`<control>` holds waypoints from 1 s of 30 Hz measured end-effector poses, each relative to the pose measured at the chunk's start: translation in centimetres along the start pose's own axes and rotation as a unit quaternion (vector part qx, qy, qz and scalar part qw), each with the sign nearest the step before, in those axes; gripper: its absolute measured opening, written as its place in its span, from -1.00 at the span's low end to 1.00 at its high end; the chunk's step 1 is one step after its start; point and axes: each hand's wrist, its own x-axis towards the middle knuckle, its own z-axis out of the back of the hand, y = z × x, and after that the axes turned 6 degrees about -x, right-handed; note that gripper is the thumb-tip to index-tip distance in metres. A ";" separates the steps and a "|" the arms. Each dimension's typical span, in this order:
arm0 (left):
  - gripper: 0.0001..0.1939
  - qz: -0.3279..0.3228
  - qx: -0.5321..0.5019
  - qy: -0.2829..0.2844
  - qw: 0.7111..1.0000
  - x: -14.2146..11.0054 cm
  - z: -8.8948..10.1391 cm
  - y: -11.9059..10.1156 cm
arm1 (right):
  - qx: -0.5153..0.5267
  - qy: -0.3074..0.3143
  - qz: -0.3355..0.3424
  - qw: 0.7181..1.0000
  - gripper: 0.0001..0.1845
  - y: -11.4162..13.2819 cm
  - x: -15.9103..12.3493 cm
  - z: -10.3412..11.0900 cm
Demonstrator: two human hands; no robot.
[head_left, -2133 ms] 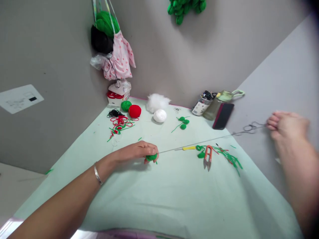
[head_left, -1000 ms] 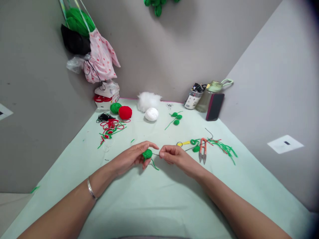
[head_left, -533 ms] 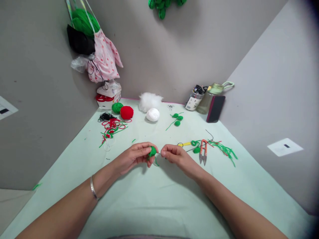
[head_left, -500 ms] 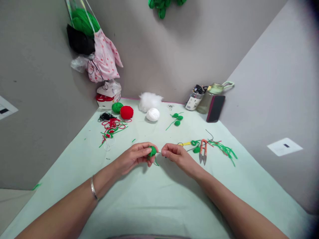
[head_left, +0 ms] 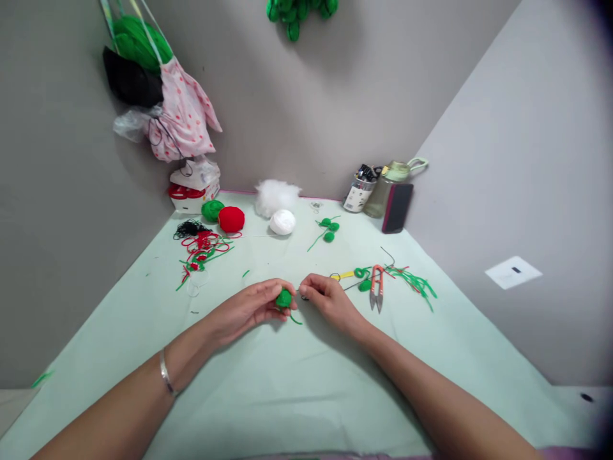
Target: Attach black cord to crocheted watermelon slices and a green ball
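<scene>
A small round green crocheted piece [head_left: 284, 298] sits in my left hand [head_left: 246, 308], gripped between thumb and fingers. A short green yarn tail hangs below it. Just to its right, my right hand [head_left: 331, 305] is closed in a pinch on dark thread [head_left: 353, 285]. Part of this thread trails right over the table toward the orange-handled thread snips [head_left: 377, 286]. Whether a needle is also between the right fingertips is too small to tell. Near the snips lie a yellow-handled tool [head_left: 343, 275] and another green crocheted piece [head_left: 364, 285].
Behind the hands are red yarn [head_left: 232, 219], a green yarn ball [head_left: 212, 210], white yarn [head_left: 282, 222], fluffy stuffing [head_left: 275, 197] and small green pieces [head_left: 328, 228]. Yarn scraps [head_left: 204, 246] lie left, green strands [head_left: 414, 281] right. A phone [head_left: 397, 208] leans against a bottle [head_left: 378, 197].
My right hand came back from far right, where it held the dark thread taut, to beside the green piece. Lately the hands have barely moved; the green piece has turned slightly, and the view has shifted.
</scene>
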 end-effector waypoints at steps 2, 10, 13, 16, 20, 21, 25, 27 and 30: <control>-0.70 0.003 0.031 0.000 1.000 0.0 0.3 -0.1 | 0.009 0.042 0.001 0.999 -0.68 0.3 0.0 0.4; -0.68 0.028 0.078 0.001 0.997 -0.2 0.8 -1.1 | -0.338 -0.155 0.023 0.928 -0.73 -1.2 -0.2 7.4; -0.68 0.035 0.102 -0.015 0.994 -0.2 1.0 -1.1 | -0.454 -0.096 -0.008 0.886 -0.68 -2.5 -0.4 8.9; -0.67 0.036 0.119 -0.023 0.992 0.0 1.1 -0.8 | -0.490 -0.062 -0.011 0.869 -0.67 -3.1 -0.3 9.2; -0.65 0.043 0.110 -0.024 0.993 0.1 1.3 -0.6 | -0.488 -0.123 -0.064 0.862 -0.68 -2.9 -0.4 10.6; -0.65 0.043 0.108 -0.024 0.993 0.1 1.4 -0.6 | -0.486 -0.134 -0.082 0.860 -0.68 -2.8 -0.6 11.3; -0.63 0.035 0.111 -0.030 0.993 0.1 1.3 -0.7 | -0.475 -0.089 -0.113 0.868 -0.73 -2.9 -1.9 14.0; -0.63 0.028 0.113 -0.033 0.993 0.1 1.3 -0.7 | -0.456 -0.039 -0.126 0.880 -0.75 -3.1 -2.6 14.8; -0.63 0.020 0.118 -0.040 0.992 0.0 1.2 -0.8 | -0.444 -0.025 -0.153 0.883 -0.80 -3.4 -2.9 14.7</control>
